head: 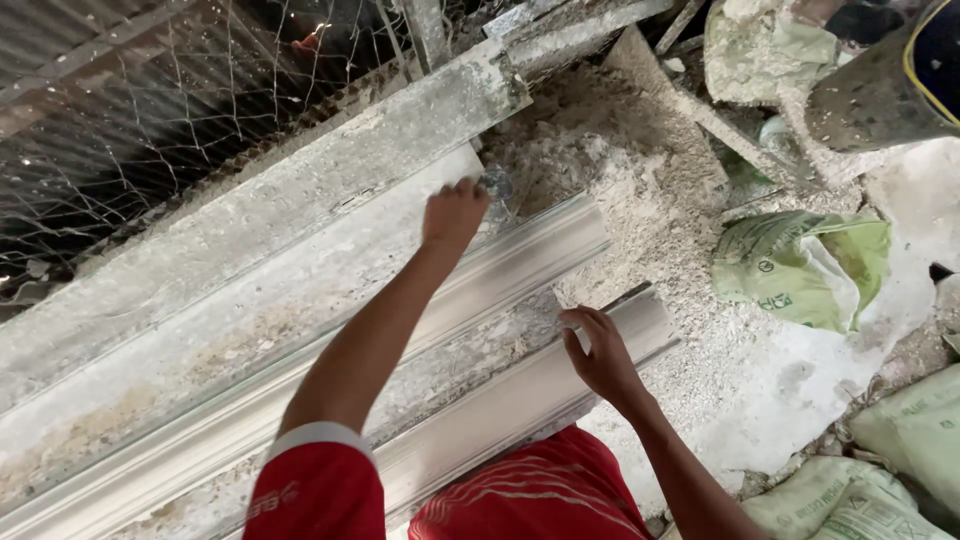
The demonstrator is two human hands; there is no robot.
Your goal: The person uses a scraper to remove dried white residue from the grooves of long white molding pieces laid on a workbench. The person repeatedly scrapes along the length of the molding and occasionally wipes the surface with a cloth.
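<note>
The left hand (455, 212) reaches out over the long white mould (300, 330), a ridged plaster trough that runs slantwise from the lower left toward the upper right. Its fingers are curled together into a loose fist at the far end of the mould, close against a small grey lump (497, 184) there; whether they grip it, I cannot tell. The right hand (598, 352) sits nearer, at the end of a second moulding strip (520, 400) that lies parallel and just beside the first, its thumb and fingers slightly apart and bent, the tips touching the strip's upper edge. Beyond the mould lies a broad grey plank (270, 200), and behind that wire mesh (150, 110) closes off the far side. Loose plaster rubble (620, 170) is heaped past the ends of both strips, right at the left hand. To the right a crumpled green sack (800, 265) lies on the white-dusted floor (800, 370), with more sacks (900, 450) stacked in the lower right corner and a dirty bucket (880, 90) above. Red clothing (530, 495) fills the bottom edge.
</note>
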